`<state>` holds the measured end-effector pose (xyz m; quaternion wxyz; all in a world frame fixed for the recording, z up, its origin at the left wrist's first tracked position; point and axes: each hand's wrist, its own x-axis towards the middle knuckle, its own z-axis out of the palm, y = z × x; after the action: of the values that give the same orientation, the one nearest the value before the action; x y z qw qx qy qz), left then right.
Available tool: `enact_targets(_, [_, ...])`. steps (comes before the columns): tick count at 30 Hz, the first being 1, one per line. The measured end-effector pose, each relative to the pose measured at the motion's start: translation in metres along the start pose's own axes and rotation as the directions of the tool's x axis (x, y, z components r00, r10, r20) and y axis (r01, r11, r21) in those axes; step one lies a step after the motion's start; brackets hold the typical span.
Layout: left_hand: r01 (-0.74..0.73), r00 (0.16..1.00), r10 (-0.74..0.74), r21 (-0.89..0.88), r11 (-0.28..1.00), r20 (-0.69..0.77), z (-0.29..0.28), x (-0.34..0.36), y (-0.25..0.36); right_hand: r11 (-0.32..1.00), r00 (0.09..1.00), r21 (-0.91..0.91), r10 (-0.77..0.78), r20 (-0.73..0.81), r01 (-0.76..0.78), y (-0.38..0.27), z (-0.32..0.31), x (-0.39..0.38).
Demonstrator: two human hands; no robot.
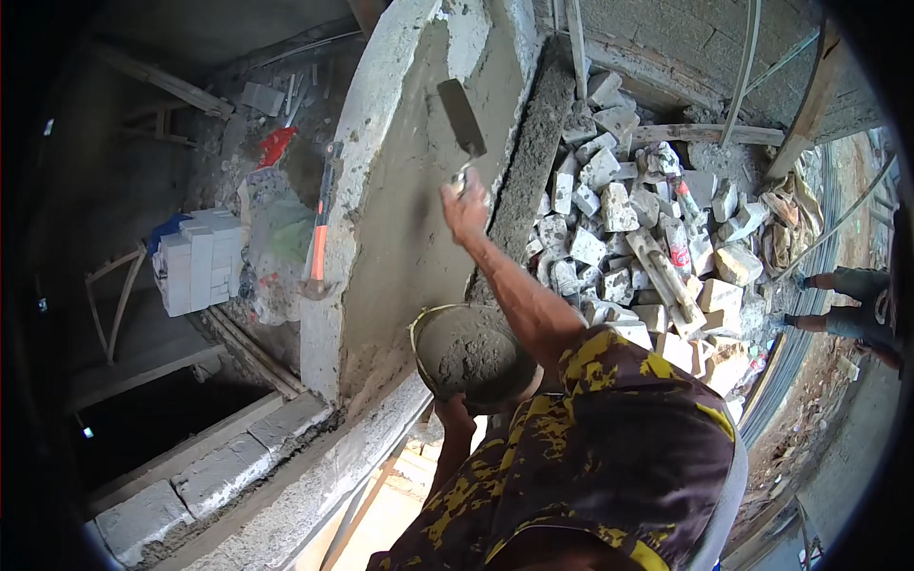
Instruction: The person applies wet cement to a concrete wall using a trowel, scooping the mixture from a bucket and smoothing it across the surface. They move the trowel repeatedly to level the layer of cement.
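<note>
My right hand [465, 207] is closed around the handle of a trowel [462, 116], its blade over the wet grey mortar surface [405, 200] of the wall. Whether the blade touches the mortar I cannot tell. Below, my left hand [455, 415] grips the near side of a round bucket [416, 354] close to my body. Grey mortar [476, 357] with a lumpy top lies inside that bucket. A hammer [320, 224] with an orange and black handle rests along the wall's pale left edge.
Broken blocks [609, 209] are heaped on the right, with a red-labelled bottle [678, 246] among them. At left stand stacked white blocks [200, 262] beside plastic sheeting [276, 228]. A dark opening [162, 428] lies lower left. Another person's legs [838, 300] show at far right.
</note>
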<state>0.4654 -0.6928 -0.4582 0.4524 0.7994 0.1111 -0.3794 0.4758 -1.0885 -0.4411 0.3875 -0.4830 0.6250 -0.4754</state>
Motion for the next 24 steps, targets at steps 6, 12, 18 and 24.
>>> enact_targets(6, [-0.232, 0.968, 0.220, 0.099, 0.968, 0.118, 0.019, 0.004, 0.007, 0.985, 0.816, 0.039, -0.160, 0.555, 0.166, -0.013, -0.143, -0.098])
enact_targets(12, [-0.302, 0.948, 0.304, -0.029, 0.953, 0.094, 0.080, -0.016, 0.045, -0.207, -0.078, -0.100, -0.706, 0.704, 0.973, 0.113, -0.237, -0.072])
enact_targets(18, [-0.420, 0.868, 0.409, -0.025, 0.907, 0.282, 0.119, -0.055, 0.088, 0.520, 0.072, -0.573, 0.698, 0.713, 0.634, 0.128, -0.192, -0.058])
enact_targets(24, [-0.532, 0.797, 0.484, 0.042, 0.846, 0.361, 0.128, -0.058, 0.126, 0.411, -0.223, 0.436, -0.471, 0.854, 0.801, 0.119, -0.230, -0.052])
